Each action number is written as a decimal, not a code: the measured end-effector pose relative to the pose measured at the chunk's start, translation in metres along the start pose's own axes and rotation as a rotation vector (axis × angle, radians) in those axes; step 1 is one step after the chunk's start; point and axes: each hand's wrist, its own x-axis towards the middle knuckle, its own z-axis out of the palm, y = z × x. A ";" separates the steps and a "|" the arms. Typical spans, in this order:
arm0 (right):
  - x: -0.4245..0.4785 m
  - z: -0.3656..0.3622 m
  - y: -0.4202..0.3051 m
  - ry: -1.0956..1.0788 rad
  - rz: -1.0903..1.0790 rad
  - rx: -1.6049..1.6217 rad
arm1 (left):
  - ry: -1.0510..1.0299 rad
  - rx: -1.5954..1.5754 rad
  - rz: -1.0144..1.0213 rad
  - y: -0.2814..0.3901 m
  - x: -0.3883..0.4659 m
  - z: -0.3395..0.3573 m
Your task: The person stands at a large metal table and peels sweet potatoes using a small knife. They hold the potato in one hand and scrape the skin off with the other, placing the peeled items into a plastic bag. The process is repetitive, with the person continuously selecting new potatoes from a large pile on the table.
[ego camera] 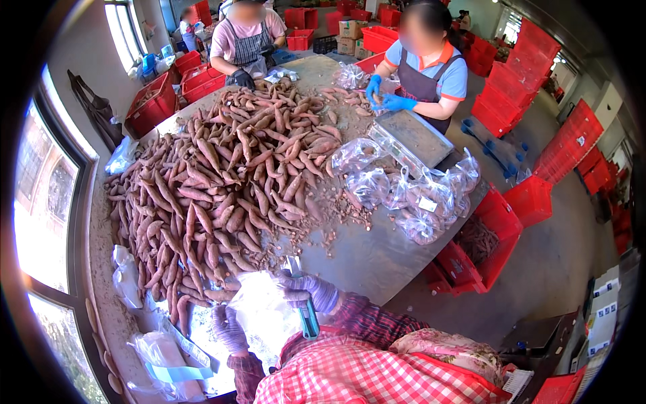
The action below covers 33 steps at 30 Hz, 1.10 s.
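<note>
My right hand (314,293), in a grey-purple knit glove, grips a cutting hand tool with a teal handle (309,322). Its metal end points away from me over the table. My left hand (229,328), gloved alike, has its fingers curled at the left edge of a clear plastic bag (260,298). Strong glare whitens the bag, so its contents and the exact finger contact are hard to see. Just beyond both hands a large heap of sweet potatoes (237,171) covers much of the metal table (353,262).
Filled clear bags (424,202) and a weighing scale (414,136) sit at the table's right. Packs of plastic bags (171,363) lie lower left beside the window. Two co-workers stand across the table. A red crate (504,227) stands below its right edge.
</note>
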 end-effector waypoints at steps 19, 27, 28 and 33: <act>0.014 0.045 0.002 -0.006 -0.226 -1.422 | -0.360 0.581 0.322 0.074 -0.008 0.031; 0.032 -0.073 -0.038 0.774 -0.581 -1.792 | -0.190 0.324 0.260 0.117 -0.033 0.010; 0.030 -0.079 -0.042 0.791 -0.583 -1.722 | -0.142 0.299 0.244 0.107 -0.031 0.006; 0.014 -0.092 -0.019 0.690 -0.243 -1.854 | 0.043 -0.805 -0.390 0.035 -0.021 -0.033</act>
